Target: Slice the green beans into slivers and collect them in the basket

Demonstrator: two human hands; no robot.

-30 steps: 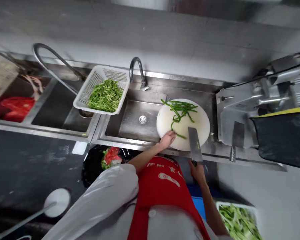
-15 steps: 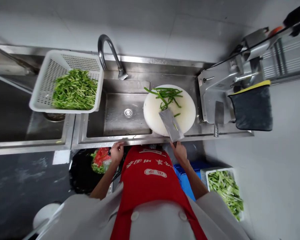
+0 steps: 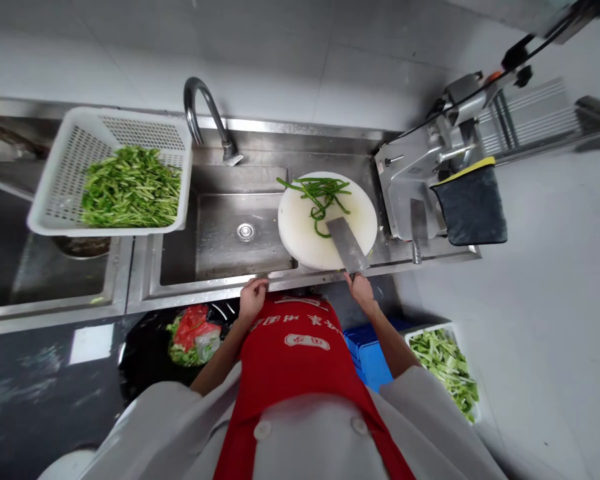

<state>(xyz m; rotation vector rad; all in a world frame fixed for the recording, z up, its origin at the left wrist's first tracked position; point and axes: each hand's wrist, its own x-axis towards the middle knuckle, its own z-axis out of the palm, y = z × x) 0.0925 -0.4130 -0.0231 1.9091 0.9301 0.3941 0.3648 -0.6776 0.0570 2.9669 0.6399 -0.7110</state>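
Observation:
A round white cutting board (image 3: 300, 233) rests on the steel sink's right rim, with long green stalks (image 3: 320, 193) piled at its far side. My right hand (image 3: 361, 289) grips the handle of a cleaver (image 3: 347, 244), whose blade lies angled on the board against the near stalks. My left hand (image 3: 253, 300) sits on the sink's front edge, fingers curled, away from the board; whether it holds anything I cannot make out. I wear a red apron (image 3: 300, 360).
A white basket (image 3: 70, 167) of cut greens straddles the sinks at left. A faucet (image 3: 205, 113) arches over the basin (image 3: 230, 233). A slicing machine (image 3: 420, 173), a dark cloth and a second cleaver (image 3: 419, 227) stand right. A bin and crates sit on the floor.
My left hand left the board and dropped to the sink's front edge. The cleaver swung left onto the board toward the stalks. The view shifted right.

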